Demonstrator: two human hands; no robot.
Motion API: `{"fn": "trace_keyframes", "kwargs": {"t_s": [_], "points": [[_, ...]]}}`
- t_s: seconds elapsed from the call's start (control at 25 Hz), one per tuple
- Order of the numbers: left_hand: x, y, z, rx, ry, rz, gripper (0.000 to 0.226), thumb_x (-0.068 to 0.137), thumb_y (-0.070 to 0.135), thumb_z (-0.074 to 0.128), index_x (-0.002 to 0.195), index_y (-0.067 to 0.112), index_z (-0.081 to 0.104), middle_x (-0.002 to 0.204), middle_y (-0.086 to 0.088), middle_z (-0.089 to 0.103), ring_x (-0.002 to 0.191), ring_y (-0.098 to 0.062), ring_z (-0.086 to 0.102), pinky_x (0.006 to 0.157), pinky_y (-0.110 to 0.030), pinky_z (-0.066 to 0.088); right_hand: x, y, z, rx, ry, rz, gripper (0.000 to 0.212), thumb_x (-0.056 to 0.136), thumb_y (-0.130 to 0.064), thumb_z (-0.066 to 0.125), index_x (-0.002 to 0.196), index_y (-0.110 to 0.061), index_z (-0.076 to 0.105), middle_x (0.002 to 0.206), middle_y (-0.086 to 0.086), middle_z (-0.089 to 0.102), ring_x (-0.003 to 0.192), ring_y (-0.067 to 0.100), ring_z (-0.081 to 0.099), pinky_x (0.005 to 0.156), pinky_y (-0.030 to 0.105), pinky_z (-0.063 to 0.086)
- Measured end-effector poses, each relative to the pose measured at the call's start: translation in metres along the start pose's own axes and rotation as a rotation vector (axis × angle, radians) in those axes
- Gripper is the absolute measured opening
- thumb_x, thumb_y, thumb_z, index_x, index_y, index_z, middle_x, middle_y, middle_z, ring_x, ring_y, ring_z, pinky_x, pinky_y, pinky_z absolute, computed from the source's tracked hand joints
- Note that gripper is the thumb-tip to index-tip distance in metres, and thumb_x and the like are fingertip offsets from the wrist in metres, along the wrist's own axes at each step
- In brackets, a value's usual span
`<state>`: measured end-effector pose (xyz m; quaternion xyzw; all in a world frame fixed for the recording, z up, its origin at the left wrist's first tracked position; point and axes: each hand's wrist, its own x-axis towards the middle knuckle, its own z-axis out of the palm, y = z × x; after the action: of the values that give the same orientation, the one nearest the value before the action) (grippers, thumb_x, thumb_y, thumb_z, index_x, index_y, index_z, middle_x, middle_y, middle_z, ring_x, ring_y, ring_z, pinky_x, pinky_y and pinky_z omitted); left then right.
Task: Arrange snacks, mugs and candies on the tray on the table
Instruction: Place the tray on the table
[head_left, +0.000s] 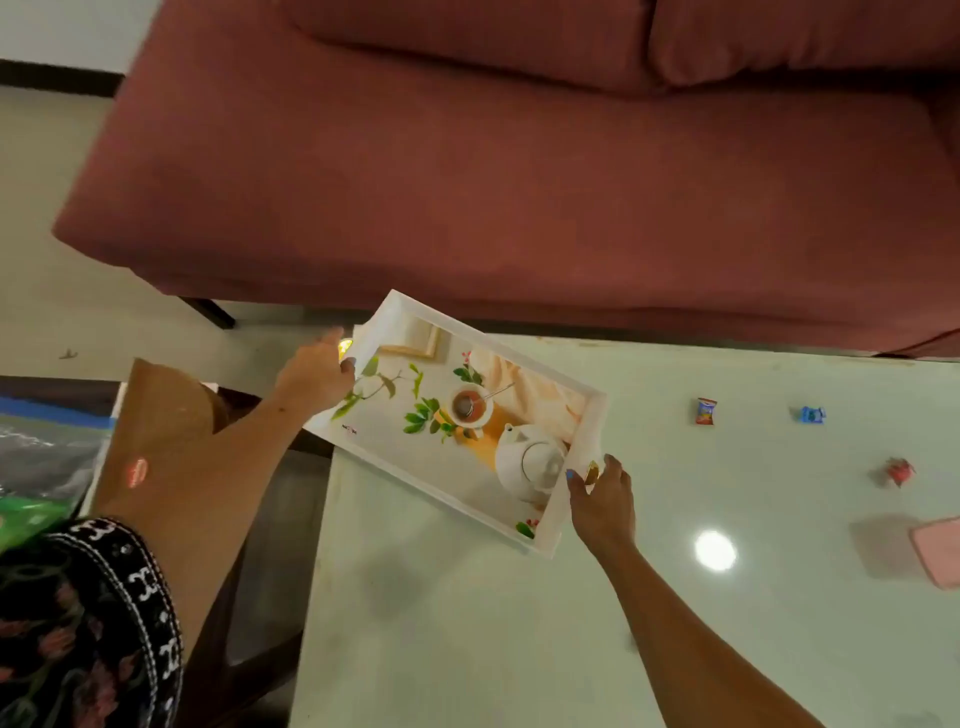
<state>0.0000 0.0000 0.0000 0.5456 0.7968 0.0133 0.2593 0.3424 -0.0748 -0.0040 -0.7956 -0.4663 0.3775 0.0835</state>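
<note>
A white rectangular tray (584, 467), with a printed picture of a teapot, a teacup and green leaves on its floor, lies skewed over the table's far left corner. My left hand (314, 376) grips its left short end. At the opposite short end my right hand (602, 501) clasps the rim. Nothing lies in the tray. Three wrapped candies rest on the glossy white table (519, 623) to the right: a red and orange candy (705, 411), a blue candy (811, 414) and a crumpled red candy (898, 471). No mugs are in view.
A dark red sofa (519, 182) fills the space beyond the table. A pink flat item (940, 551) sits at the right edge. A brown paper bag (156, 415) and green and clear plastic packets (31, 467) stand left of the table.
</note>
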Motion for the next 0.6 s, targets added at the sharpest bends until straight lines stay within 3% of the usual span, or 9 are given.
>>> {"fn": "trace_keyframes", "kwargs": {"t_s": [0.2,0.32,0.4,0.6], "points": [[0.046,-0.007,0.011,-0.073,-0.003,-0.091,0.061,0.096,0.021,0.039,0.146,-0.001,0.01,0.154,-0.021,0.018,0.14,-0.037,0.024,0.112,-0.048,0.027,0.032,0.005,0.028,0.11,0.076,0.132,0.06,0.09,-0.016,0.057,0.142,-0.009,0.027,0.142,0.016,0.039,0.126,0.037,0.044,0.097,0.048,0.042],[0.063,-0.008,0.019,-0.042,-0.052,-0.093,0.052,0.097,0.019,0.036,0.141,-0.003,0.022,0.146,-0.025,0.032,0.132,-0.04,0.036,0.105,-0.048,0.033,0.042,0.014,0.036,0.143,0.108,0.135,0.06,0.085,0.005,0.053,0.138,-0.014,0.031,0.136,0.017,0.044,0.118,0.037,0.049,0.088,0.043,0.046],[0.07,-0.012,0.026,-0.058,-0.055,-0.1,0.043,0.096,0.013,0.037,0.136,-0.003,0.037,0.138,-0.026,0.043,0.124,-0.041,0.044,0.102,-0.047,0.037,0.048,0.019,0.039,0.161,0.139,0.137,0.061,0.083,0.009,0.053,0.136,-0.016,0.034,0.134,0.016,0.047,0.117,0.036,0.05,0.087,0.044,0.047],[0.066,-0.024,0.031,-0.379,0.025,-0.268,0.026,0.088,0.003,0.055,0.112,-0.004,0.062,0.12,-0.024,0.061,0.107,-0.038,0.058,0.093,-0.047,0.049,0.054,0.024,0.024,0.238,0.108,0.168,0.069,0.078,0.009,0.06,0.137,-0.017,0.036,0.134,0.016,0.052,0.119,0.035,0.052,0.096,0.048,0.048]]}}
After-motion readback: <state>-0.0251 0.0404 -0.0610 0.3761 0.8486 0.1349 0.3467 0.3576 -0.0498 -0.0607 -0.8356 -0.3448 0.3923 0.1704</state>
